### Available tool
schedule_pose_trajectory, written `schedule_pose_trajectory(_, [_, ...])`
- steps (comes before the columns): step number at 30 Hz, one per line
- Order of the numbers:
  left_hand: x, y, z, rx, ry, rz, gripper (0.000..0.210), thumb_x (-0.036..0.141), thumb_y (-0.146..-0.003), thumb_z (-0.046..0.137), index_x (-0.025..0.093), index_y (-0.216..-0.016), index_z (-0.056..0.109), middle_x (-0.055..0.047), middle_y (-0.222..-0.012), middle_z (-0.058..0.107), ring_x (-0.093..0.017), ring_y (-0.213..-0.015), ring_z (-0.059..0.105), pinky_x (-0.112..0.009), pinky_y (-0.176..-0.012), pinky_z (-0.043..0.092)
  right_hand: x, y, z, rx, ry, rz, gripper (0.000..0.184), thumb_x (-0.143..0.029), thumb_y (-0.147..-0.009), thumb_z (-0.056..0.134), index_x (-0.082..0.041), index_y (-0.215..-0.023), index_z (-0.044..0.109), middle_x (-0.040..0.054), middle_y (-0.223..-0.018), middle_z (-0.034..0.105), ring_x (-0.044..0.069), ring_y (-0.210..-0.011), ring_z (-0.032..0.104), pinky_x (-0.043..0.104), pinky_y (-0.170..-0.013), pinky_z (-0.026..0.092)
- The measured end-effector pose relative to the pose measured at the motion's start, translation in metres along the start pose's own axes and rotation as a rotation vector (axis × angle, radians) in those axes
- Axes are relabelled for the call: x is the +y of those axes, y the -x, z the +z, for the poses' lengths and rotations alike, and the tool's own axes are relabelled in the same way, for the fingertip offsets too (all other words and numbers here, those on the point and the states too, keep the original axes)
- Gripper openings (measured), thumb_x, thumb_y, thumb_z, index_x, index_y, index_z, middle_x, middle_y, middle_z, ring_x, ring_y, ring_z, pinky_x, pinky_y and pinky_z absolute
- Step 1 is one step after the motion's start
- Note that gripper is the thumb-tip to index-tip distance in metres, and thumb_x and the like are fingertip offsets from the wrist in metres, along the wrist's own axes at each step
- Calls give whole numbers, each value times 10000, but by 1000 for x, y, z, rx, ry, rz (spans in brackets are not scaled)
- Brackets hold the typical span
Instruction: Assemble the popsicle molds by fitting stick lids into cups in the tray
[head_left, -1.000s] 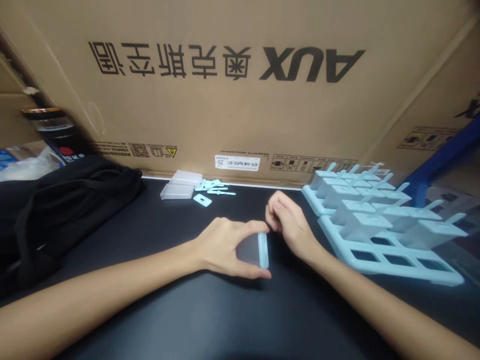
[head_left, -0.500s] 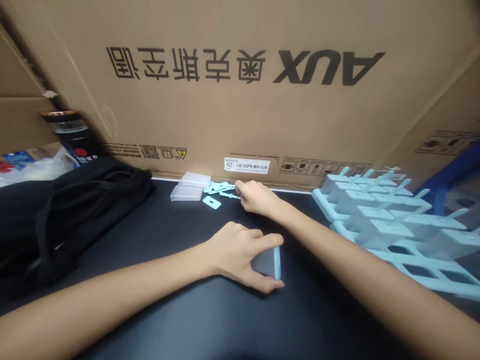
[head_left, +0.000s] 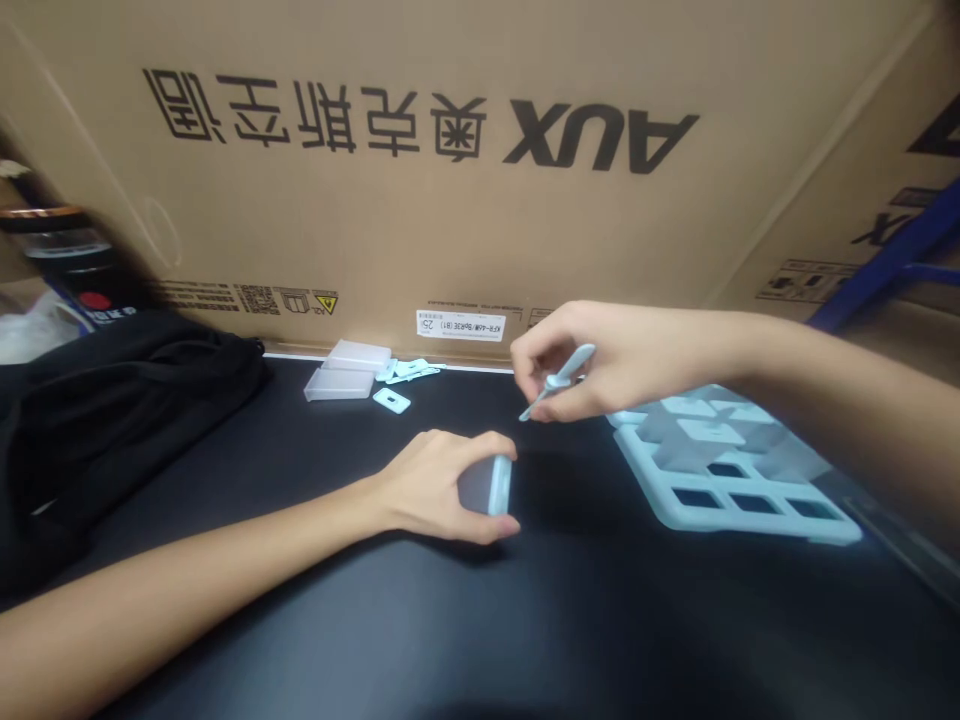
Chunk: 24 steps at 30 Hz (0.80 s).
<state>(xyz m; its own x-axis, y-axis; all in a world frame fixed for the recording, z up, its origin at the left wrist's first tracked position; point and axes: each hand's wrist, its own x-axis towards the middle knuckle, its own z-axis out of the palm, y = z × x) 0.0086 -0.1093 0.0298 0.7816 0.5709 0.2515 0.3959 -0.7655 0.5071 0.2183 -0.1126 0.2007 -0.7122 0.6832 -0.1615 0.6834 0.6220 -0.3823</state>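
My left hand (head_left: 442, 485) grips a translucent popsicle mold (head_left: 474, 487) with a light-blue lid (head_left: 500, 486), thumb and fingers on its opposite edges. The mold lies on its side, lid facing right, just above or on the black tabletop. Higher and to the right, my right hand (head_left: 592, 360) pinches a light-blue popsicle stick (head_left: 574, 366), held at a slant with its thin end pointing down left. Beyond my left hand lie a loose blue lid (head_left: 391, 400), a small pile of blue lids and sticks (head_left: 411, 370) and two translucent molds (head_left: 341, 383).
A light-blue rack (head_left: 675, 515) with several lidded molds stands at the right, partly hidden by my right forearm. A large cardboard box (head_left: 450, 230) walls off the back. A black bag (head_left: 135, 410) and a dark bottle (head_left: 82, 260) are at the left.
My right hand has lifted away from the pile with a stick and moved right, towards the rack side. The left hand still holds the lidded mold. The view has shifted to the right.
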Motion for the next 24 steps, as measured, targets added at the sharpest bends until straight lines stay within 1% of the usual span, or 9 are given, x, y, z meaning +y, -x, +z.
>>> schedule_pose_trajectory(2, [-8, 1, 1, 17, 155, 10, 579, 618, -747, 674, 255, -1181, 553, 59, -673, 544, -136, -566, 494, -254, -582, 353, -9, 5, 3, -8, -36, -88, 32, -189, -764, 642, -191, -775, 672, -36, -767, 670, 104, -736, 603, 244, -756, 455])
schedule_pose_trajectory(6, [-14, 0, 4, 79, 654, 121, 566, 622, -772, 647, 197, -1131, 545, 6, -816, 548, -137, -684, 479, -271, -673, 400, -15, 5, 23, 52, -154, -198, 39, -158, -781, 661, -173, -803, 690, -28, -780, 687, 92, -730, 622, 222, -718, 467])
schedule_pose_trajectory(9, [-12, 0, 9, 7, 1005, 156, 591, 626, -747, 661, 177, -1107, 524, 18, -744, 499, -109, -603, 428, -251, -592, 386, -14, -3, 34, 92, -181, -259, 60, -123, -762, 681, -164, -800, 702, -16, -786, 698, 94, -735, 633, 209, -690, 471])
schedule_pose_trajectory(11, [-10, 1, 13, -71, 1129, 162, 577, 596, -740, 676, 175, -1100, 516, 41, -676, 466, -84, -515, 376, -225, -496, 335, -13, -9, 37, 79, -185, -289, 83, -97, -751, 681, -159, -799, 708, -11, -783, 700, 94, -735, 633, 203, -683, 472])
schedule_pose_trajectory(15, [-13, 2, 16, -108, 1257, 146, 551, 560, -785, 649, 184, -1154, 489, 53, -664, 459, -62, -442, 325, -205, -411, 274, -12, -19, 38, 66, -172, -315, 52, -141, -763, 701, -151, -814, 706, 1, -805, 692, 94, -742, 615, 203, -681, 465])
schedule_pose_trajectory(17, [-16, 1, 15, -96, 1276, 145, 588, 565, -787, 656, 198, -1208, 470, 32, -721, 493, -74, -472, 370, -210, -428, 315, -12, -22, 38, 52, -145, -289, 183, -230, -748, 753, -157, -911, 712, 3, -832, 683, 95, -729, 594, 202, -645, 450])
schedule_pose_trajectory(20, [-18, -3, 11, -90, 1214, 170, 603, 569, -752, 717, 202, -1179, 501, -10, -815, 546, -120, -597, 481, -250, -538, 418, -13, -26, 38, -25, -91, -253, 383, -315, -723, 796, -171, -1066, 706, 0, -859, 684, 90, -697, 579, 198, -593, 421])
schedule_pose_trajectory(22, [-16, -6, 8, -144, 1163, 189, 567, 547, -724, 763, 187, -1099, 538, -13, -797, 549, -152, -672, 523, -292, -639, 461, -15, -28, 37, -87, -50, -245, 323, -268, -748, 767, -173, -1055, 723, 6, -870, 700, 93, -709, 597, 203, -612, 430])
schedule_pose_trajectory(24, [-15, -7, 6, -185, 1154, 192, 593, 513, -714, 796, 181, -1133, 536, -38, -875, 582, -197, -802, 577, -342, -754, 483, -18, -27, 31, -130, 2, -241, 236, -188, -758, 732, -179, -993, 747, 11, -871, 716, 100, -723, 618, 210, -636, 443])
